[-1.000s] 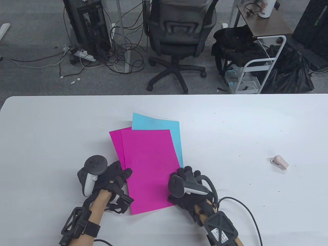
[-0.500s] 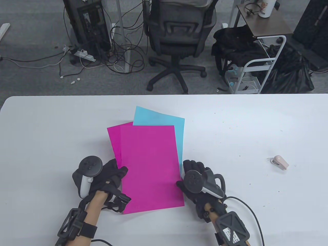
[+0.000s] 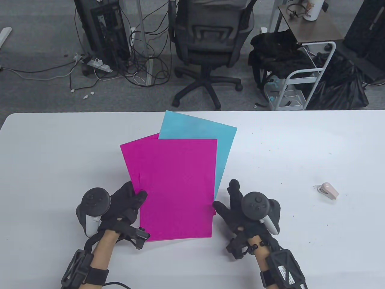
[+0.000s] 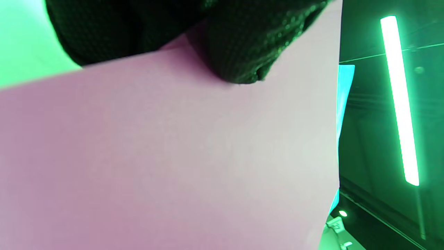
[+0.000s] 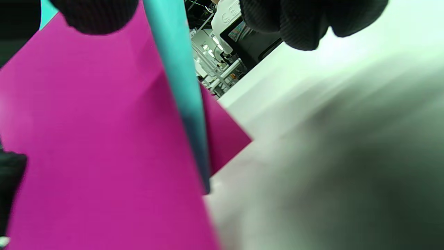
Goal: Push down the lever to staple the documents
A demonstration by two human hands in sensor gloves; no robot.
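Note:
A stack of paper is lifted off the white table [image 3: 60,168] and tilted up: a magenta sheet [image 3: 177,186] in front, a second magenta sheet [image 3: 132,153] fanned out left, a blue sheet [image 3: 207,129] fanned out behind at upper right. My left hand [image 3: 132,198] grips the stack's lower left edge, thumb [image 4: 242,52] on the front sheet. My right hand [image 3: 225,204] holds the lower right edge; in the right wrist view the blue sheet [image 5: 180,86] and magenta sheet [image 5: 86,139] pass between thumb and fingers [image 5: 305,21]. A small pink stapler [image 3: 328,190] lies far right, untouched.
The table's far edge runs just behind the raised sheets. Beyond it on the floor stand an office chair [image 3: 210,45], a white cart [image 3: 303,75] and tangled cables [image 3: 135,66]. Small specks dot the table on the right.
Both hands have raised the sheets off the table and tipped them up. The blue sheet fanned out further to the upper right. My right hand moved from on top of the stack to its right edge.

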